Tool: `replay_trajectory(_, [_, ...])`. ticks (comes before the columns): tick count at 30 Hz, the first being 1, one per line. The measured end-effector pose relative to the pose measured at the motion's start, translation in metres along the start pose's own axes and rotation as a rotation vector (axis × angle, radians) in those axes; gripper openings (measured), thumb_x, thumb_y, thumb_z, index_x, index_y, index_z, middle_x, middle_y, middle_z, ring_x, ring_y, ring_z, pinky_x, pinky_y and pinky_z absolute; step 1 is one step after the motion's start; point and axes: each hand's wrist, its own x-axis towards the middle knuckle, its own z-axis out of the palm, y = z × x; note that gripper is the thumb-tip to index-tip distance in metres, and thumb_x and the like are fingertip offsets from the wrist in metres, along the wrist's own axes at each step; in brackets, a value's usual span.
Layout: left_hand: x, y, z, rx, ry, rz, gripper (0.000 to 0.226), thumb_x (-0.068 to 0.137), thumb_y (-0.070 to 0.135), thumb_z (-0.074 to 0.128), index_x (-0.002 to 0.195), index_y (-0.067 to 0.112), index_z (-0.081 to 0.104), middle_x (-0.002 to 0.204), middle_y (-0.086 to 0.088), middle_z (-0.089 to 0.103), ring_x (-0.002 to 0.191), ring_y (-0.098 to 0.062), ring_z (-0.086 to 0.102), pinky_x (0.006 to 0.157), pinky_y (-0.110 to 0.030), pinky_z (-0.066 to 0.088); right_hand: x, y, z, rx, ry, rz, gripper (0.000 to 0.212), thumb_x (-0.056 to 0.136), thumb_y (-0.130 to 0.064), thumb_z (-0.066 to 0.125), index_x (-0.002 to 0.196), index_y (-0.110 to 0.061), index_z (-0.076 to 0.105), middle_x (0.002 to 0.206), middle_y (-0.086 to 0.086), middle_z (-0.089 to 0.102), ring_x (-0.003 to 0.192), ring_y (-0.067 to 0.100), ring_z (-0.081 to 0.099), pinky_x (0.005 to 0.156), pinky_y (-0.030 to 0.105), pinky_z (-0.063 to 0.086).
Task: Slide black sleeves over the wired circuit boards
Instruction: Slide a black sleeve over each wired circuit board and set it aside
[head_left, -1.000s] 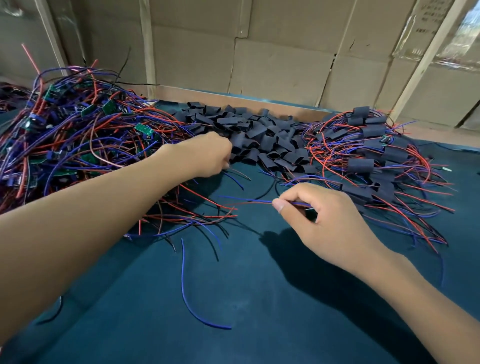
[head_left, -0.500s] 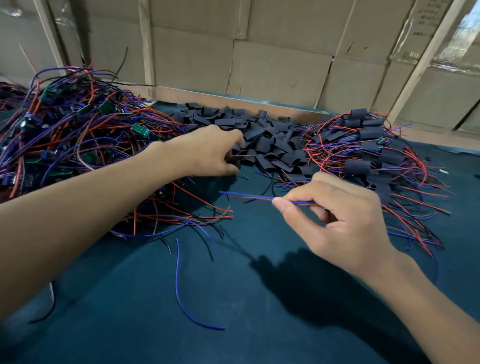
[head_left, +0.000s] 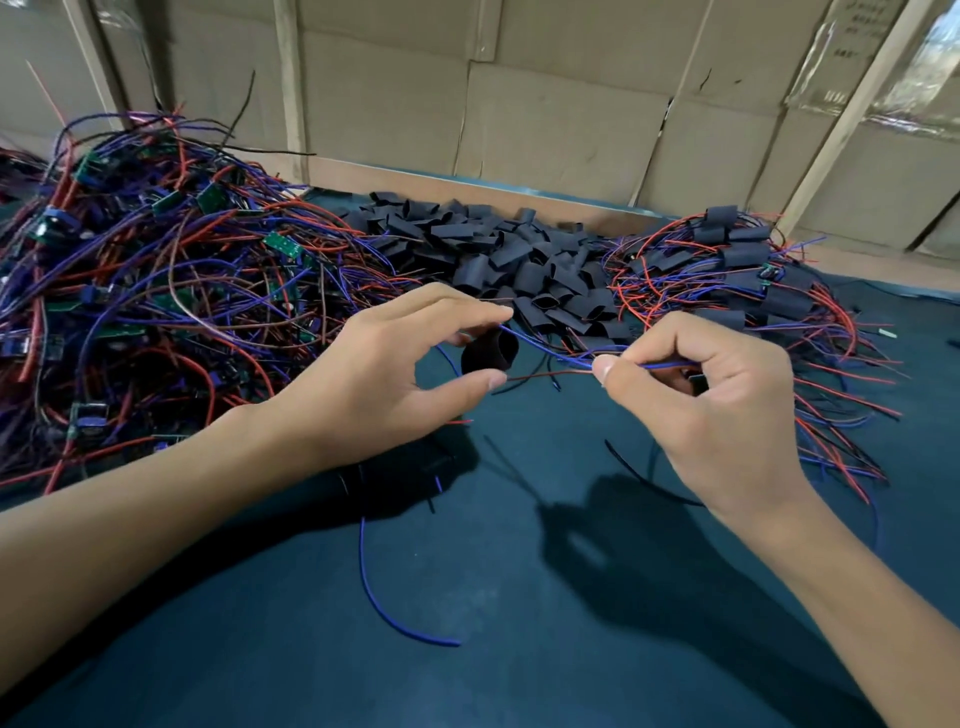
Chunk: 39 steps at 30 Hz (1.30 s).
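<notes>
My left hand (head_left: 384, 374) pinches a black sleeve (head_left: 488, 352) between thumb and forefinger, its open mouth turned toward the right. My right hand (head_left: 711, 400) pinches a bundle of blue and red wires (head_left: 550, 358) whose free ends point at the sleeve's mouth and just reach it. The circuit board on those wires is mostly hidden inside my right palm. A pile of loose black sleeves (head_left: 519, 260) lies behind both hands. Bare wired boards (head_left: 156, 270) are heaped at the left. Sleeved boards (head_left: 743, 260) lie at the right.
The work surface is a dark teal mat (head_left: 519, 623). A loose blue wire (head_left: 384, 597) and a loose black wire (head_left: 644, 483) lie on it near my hands. Cardboard panels (head_left: 545, 114) and a wooden ledge wall off the back.
My left hand has come back from the sleeve pile holding one sleeve and now sits close to my right hand. The right hand lifted the wires toward the sleeve's mouth.
</notes>
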Motion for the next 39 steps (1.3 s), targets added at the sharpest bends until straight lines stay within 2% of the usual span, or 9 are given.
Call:
replay_trajectory(3, [-0.0001,-0.0005,-0.0006,0.014,0.029,0.01,0.045,0.091,0.024,0.075,0.133,0.012,0.063,0.123,0.004,0.062,0.108,-0.007,0.063,0.097,-0.032,0.052,0.002,-0.0015,0.0001,0.092,0.057,0.029,0.027,0.082,-0.015,0.075,0.06,-0.016,0.058,0.048,-0.013,0.041,0.048,0.006,0.031,0.05,0.017,0.027])
replay_trajectory(7, [-0.0006,-0.0004,-0.0009,-0.003,0.04,-0.037,0.045,0.09,0.023,0.076,0.132,0.013,0.064,0.12,0.003,0.064,0.107,-0.01,0.064,0.097,-0.034,0.052,0.004,-0.0041,-0.0006,0.209,0.115,0.074,0.027,0.08,-0.028,0.072,0.06,-0.018,0.057,0.049,-0.012,0.033,0.049,0.018,0.026,0.051,0.026,0.024])
replay_trajectory(12, [-0.0003,0.0036,0.0009,-0.028,0.059,-0.036,0.044,0.088,0.021,0.078,0.129,0.011,0.065,0.118,0.001,0.065,0.106,-0.011,0.065,0.096,-0.033,0.054,0.0011,-0.004,0.0034,0.154,0.097,0.07,0.028,0.084,-0.019,0.074,0.061,-0.015,0.058,0.049,-0.013,0.037,0.049,0.013,0.03,0.049,0.022,0.028])
replay_trajectory(16, [0.0003,0.0066,0.0,-0.012,0.109,-0.05,0.043,0.088,0.024,0.078,0.127,0.011,0.066,0.117,0.001,0.066,0.105,-0.004,0.065,0.097,-0.022,0.052,-0.0006,-0.0017,0.0047,0.137,0.043,0.085,0.029,0.083,-0.018,0.073,0.059,-0.02,0.057,0.047,-0.013,0.041,0.047,0.008,0.032,0.049,0.018,0.028])
replay_trajectory(19, [0.001,0.0069,-0.0015,-0.003,0.123,-0.064,0.042,0.089,0.023,0.077,0.127,0.011,0.066,0.117,0.001,0.066,0.107,-0.006,0.064,0.097,-0.025,0.052,-0.0022,0.0001,0.0063,0.143,0.006,0.113,0.029,0.082,-0.021,0.072,0.059,-0.02,0.055,0.045,-0.013,0.039,0.045,0.008,0.03,0.048,0.017,0.028])
replay_trajectory(22, [0.0011,0.0066,-0.0017,-0.016,0.124,-0.074,0.042,0.088,0.021,0.077,0.127,0.01,0.066,0.116,0.0,0.066,0.107,-0.009,0.065,0.097,-0.028,0.053,-0.0027,-0.0012,0.0082,0.186,0.037,0.139,0.03,0.082,-0.031,0.071,0.06,-0.02,0.054,0.047,-0.012,0.035,0.045,0.015,0.028,0.05,0.026,0.028])
replay_trajectory(26, [-0.0002,0.0058,-0.0021,-0.002,0.101,-0.087,0.042,0.088,0.023,0.077,0.127,0.012,0.066,0.116,0.002,0.065,0.107,-0.008,0.064,0.097,-0.028,0.053,0.002,-0.0028,0.0056,0.223,0.147,0.136,0.033,0.085,-0.033,0.07,0.061,-0.019,0.053,0.05,-0.011,0.035,0.05,0.026,0.026,0.051,0.043,0.027])
replay_trajectory(33, [-0.0011,0.0081,0.0004,-0.012,0.114,-0.057,0.042,0.088,0.021,0.078,0.126,0.01,0.066,0.115,0.001,0.065,0.106,-0.008,0.064,0.095,-0.028,0.054,-0.0011,-0.0022,0.0066,0.165,0.09,0.153,0.032,0.082,-0.034,0.071,0.061,-0.017,0.054,0.048,-0.009,0.036,0.048,0.022,0.028,0.051,0.041,0.028])
replay_trajectory(39, [-0.0004,0.0073,-0.0004,-0.009,0.12,-0.083,0.041,0.088,0.02,0.079,0.126,0.011,0.066,0.114,0.001,0.065,0.106,-0.009,0.064,0.096,-0.03,0.053,-0.0016,-0.0039,0.0085,0.216,0.11,0.163,0.033,0.082,-0.033,0.071,0.062,-0.014,0.054,0.048,-0.006,0.034,0.05,0.028,0.025,0.048,0.049,0.028])
